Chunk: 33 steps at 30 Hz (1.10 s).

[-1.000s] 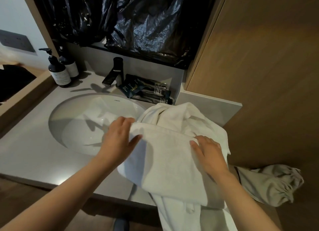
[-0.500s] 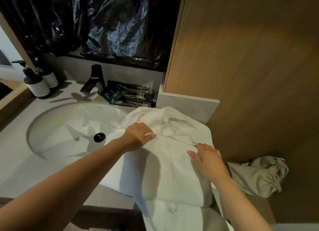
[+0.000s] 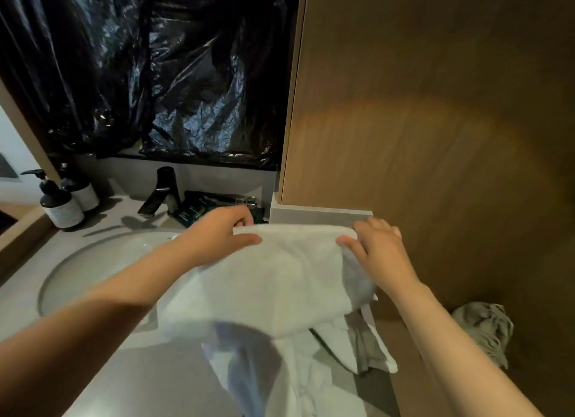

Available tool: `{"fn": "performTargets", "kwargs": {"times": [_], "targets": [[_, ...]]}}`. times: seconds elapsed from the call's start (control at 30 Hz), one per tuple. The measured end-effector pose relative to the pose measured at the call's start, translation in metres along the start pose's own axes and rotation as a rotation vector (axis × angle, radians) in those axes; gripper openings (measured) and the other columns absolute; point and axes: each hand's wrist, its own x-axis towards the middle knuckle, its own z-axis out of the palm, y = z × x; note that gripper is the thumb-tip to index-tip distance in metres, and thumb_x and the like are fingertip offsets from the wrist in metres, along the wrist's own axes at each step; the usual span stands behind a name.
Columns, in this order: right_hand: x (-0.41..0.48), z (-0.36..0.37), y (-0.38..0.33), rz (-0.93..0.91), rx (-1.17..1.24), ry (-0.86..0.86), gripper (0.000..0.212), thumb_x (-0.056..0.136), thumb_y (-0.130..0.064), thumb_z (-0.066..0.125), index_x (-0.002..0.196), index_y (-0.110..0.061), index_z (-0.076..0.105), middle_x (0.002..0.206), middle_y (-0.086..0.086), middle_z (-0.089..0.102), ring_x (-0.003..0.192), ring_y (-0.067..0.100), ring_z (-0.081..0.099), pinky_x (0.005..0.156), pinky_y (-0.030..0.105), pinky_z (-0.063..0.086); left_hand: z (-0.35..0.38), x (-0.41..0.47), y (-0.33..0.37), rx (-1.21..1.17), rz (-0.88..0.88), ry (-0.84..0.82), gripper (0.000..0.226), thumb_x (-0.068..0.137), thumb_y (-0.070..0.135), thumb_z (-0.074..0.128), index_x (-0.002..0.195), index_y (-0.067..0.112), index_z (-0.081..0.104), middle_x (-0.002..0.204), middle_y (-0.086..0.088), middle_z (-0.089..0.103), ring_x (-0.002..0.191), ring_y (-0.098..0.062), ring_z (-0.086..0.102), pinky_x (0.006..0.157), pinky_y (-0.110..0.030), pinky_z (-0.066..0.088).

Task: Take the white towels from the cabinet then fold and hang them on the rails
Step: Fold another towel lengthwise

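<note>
White towel (image 3: 280, 279) (bottle labels (image 3: 67, 212) illegible)

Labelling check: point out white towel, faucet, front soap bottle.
white towel (image 3: 280, 270), head view, folded top layer.
faucet (image 3: 166, 183), head view, upright body.
front soap bottle (image 3: 66, 212), head view, label.

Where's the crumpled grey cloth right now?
In the head view the crumpled grey cloth lies at lower right, by the brown wooden panel, right of the white towel.
</note>
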Motion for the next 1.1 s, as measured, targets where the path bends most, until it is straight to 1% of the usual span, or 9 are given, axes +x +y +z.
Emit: {"fn": "performTargets", "kwargs": {"times": [0.17,0.27,0.4,0.57,0.67,0.77,0.9,1.0,1.1], "targets": [[0.039,-0.056,-0.012,-0.079,0.148,0.312,0.02,0.097,-0.035,0.053,0.105,-0.02,0.063,0.102,-0.001,0.055,0.101,0.019,0.049,0.089,0.038,0.034,-0.078,0.01,0.024,0.057,0.176,0.261,0.013,0.086,0.041,0.067,0.093,0.03,0.066,0.09,0.012,0.062,0.084,-0.013,0.059,0.074,-0.037,0.049],[0.044,-0.066,-0.018,-0.035,0.219,0.354,0.02,0.094,-0.036,0.059,0.107,-0.023,0.067,0.107,-0.005,0.054,0.104,0.011,0.042,0.092,0.033,0.034,-0.092,0.008,0.027,0.152,0.212,0.294,0.019,0.086,0.043,0.067,0.099,0.03,0.069,0.095,0.01,0.064,0.086,-0.014,0.059,0.075,-0.038,0.05],[0.023,-0.036,-0.009,0.006,0.217,0.181,0.021,0.09,-0.031,0.067,0.106,-0.02,0.071,0.1,-0.006,0.055,0.098,0.013,0.049,0.077,0.027,0.039,-0.053,-0.003,0.017,0.244,0.148,0.075,0.02,0.083,0.043,0.069,0.1,0.032,0.07,0.099,0.013,0.067,0.09,-0.012,0.061,0.079,-0.036,0.051],[-0.025,0.006,0.009,0.134,0.421,0.023,0.018,0.086,-0.028,0.073,0.102,-0.021,0.076,0.078,-0.019,0.065,0.07,-0.002,0.059,0.064,0.012,0.043,0.01,-0.029,-0.001,-0.044,0.103,-0.117,0.009,0.078,0.048,0.072,0.085,0.046,0.067,0.087,0.023,0.064,0.083,0.0,0.059,0.074,-0.024,0.048],[-0.044,0.015,0.01,0.238,0.574,0.001,0.014,0.087,-0.014,0.072,0.088,-0.027,0.077,0.068,-0.014,0.071,0.054,0.011,0.065,0.059,0.025,0.055,0.028,-0.038,0.0,-0.132,0.148,-0.191,0.009,0.079,0.047,0.072,0.085,0.04,0.072,0.077,0.018,0.059,0.079,0.002,0.056,0.068,-0.013,0.038],[-0.06,0.025,0.013,0.286,0.643,-0.015,0.028,0.086,-0.003,0.07,0.083,-0.031,0.074,0.081,-0.013,0.073,0.061,0.005,0.067,0.058,0.015,0.053,0.049,-0.044,0.002,-0.127,0.153,-0.286,0.015,0.078,0.05,0.068,0.08,0.036,0.071,0.071,0.015,0.053,0.076,0.003,0.052,0.066,-0.013,0.034],[-0.086,0.051,0.026,0.334,0.524,-0.012,0.027,0.081,-0.001,0.075,0.095,-0.023,0.076,0.098,-0.021,0.068,0.083,-0.009,0.065,0.079,0.004,0.047,0.084,-0.062,-0.001,-0.181,0.225,-0.26,0.01,0.075,0.045,0.072,0.082,0.038,0.071,0.067,0.027,0.051,0.067,0.005,0.053,0.064,-0.011,0.04],[-0.104,0.078,0.035,0.483,0.673,-0.115,0.033,0.082,0.002,0.073,0.095,-0.028,0.072,0.118,-0.005,0.067,0.103,0.006,0.066,0.097,0.026,0.05,0.098,-0.07,0.002,-0.157,0.159,-0.473,0.022,0.079,0.047,0.071,0.099,0.037,0.072,0.081,0.021,0.066,0.072,0.002,0.059,0.064,-0.009,0.044],[-0.12,0.094,0.034,0.571,0.731,-0.137,0.024,0.091,-0.005,0.064,0.098,-0.027,0.07,0.11,-0.006,0.068,0.102,0.009,0.065,0.092,0.027,0.05,0.099,-0.06,0.001,-0.199,0.145,-0.5,0.019,0.084,0.046,0.067,0.095,0.031,0.074,0.085,0.019,0.069,0.077,0.002,0.062,0.069,-0.012,0.05]]}}
